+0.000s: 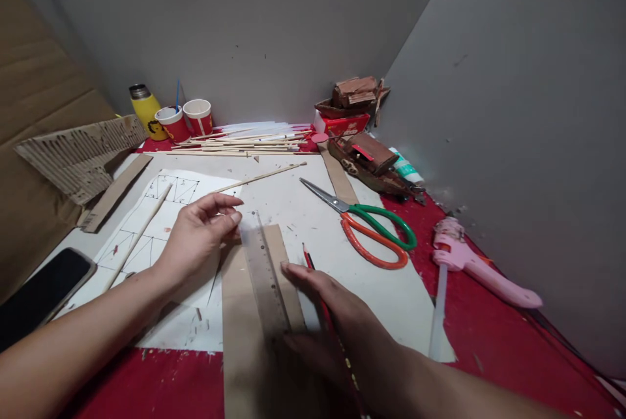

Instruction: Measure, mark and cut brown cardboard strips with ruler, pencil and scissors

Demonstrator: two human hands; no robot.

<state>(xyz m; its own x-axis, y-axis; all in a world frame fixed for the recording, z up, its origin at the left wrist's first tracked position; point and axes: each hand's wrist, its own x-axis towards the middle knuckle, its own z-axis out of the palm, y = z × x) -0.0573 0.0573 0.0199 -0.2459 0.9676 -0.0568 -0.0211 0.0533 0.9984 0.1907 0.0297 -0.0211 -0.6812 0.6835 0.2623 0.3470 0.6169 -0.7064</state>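
Ruler flat on cardboard, pencil in hand

From where I stand, the clear ruler [260, 269] lies on a brown cardboard strip [237, 315], both hands around it. At its far end, the left hand [208, 227] hovers with fingers curled and thumb close to the forefinger; I can't tell whether it pinches anything. Just right of the ruler, the right hand [359, 324] grips a red-and-black pencil [325, 308], tip pointing away; the pencil's gold lettering is too blurred to read.

Left of the ruler is a drawing sheet [159, 216] of crossed boxes, its tiny labels illegible. Farther left, a cardboard offcut [120, 191] carries dark barcode-like stripes at its near end. Beyond the ruler, to the left, a yellow bottle [147, 111] shows a lion's head; beyond it to the right, a red box [342, 124] bears pale lettering I can't make out. Right of the ruler lie scissors [346, 208] with green and orange handles, then a pink glue gun [469, 266].
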